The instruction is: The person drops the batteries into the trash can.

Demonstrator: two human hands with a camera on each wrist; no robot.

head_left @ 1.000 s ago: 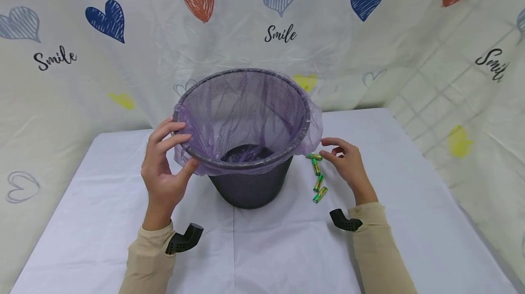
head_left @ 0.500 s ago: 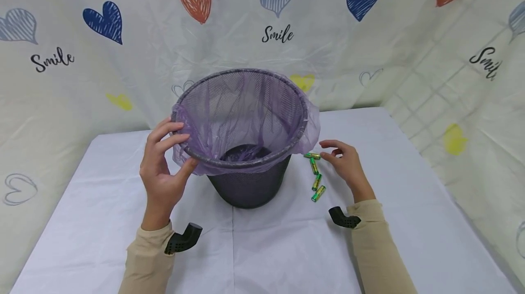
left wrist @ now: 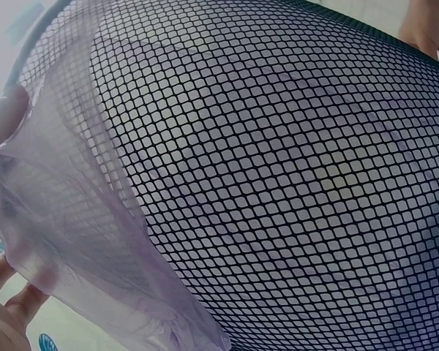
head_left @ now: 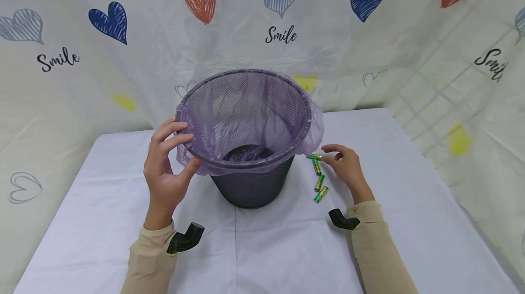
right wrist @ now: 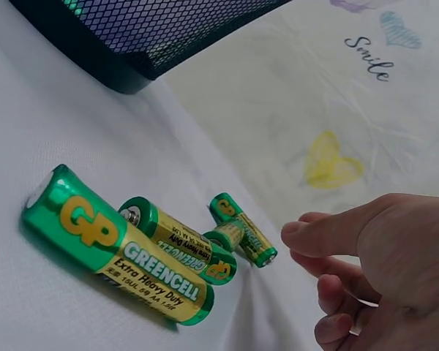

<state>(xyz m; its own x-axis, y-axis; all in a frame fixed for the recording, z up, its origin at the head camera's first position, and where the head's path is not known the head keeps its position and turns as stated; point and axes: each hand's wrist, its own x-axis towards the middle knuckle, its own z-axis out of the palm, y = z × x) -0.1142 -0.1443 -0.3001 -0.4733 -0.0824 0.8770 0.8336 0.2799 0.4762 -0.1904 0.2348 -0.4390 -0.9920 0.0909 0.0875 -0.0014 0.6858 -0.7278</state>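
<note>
A black mesh wastebasket (head_left: 250, 187) stands on the table, lined with a thin purple bag (head_left: 246, 111) folded over its rim. My left hand (head_left: 168, 171) holds the rim at its left side, fingers over the edge and thumb in front; in the left wrist view the bag's overhang (left wrist: 95, 241) lies between them. Several green and gold AA batteries (right wrist: 117, 245) lie in a loose line to the right of the basket. Beside the farthest battery (right wrist: 245, 230) is my right hand (head_left: 345, 166), its thumb and index finger slightly parted with nothing between them.
A white cloth covers the table (head_left: 279, 253). Behind it hangs a pale curtain (head_left: 234, 43) printed with hearts and "Smile". A black wrist-camera mount (head_left: 186, 238) sticks out from each sleeve.
My right hand has shifted slightly, its index finger coming down closer to the thumb at the farthest battery. The left hand, basket and batteries stay as they were.
</note>
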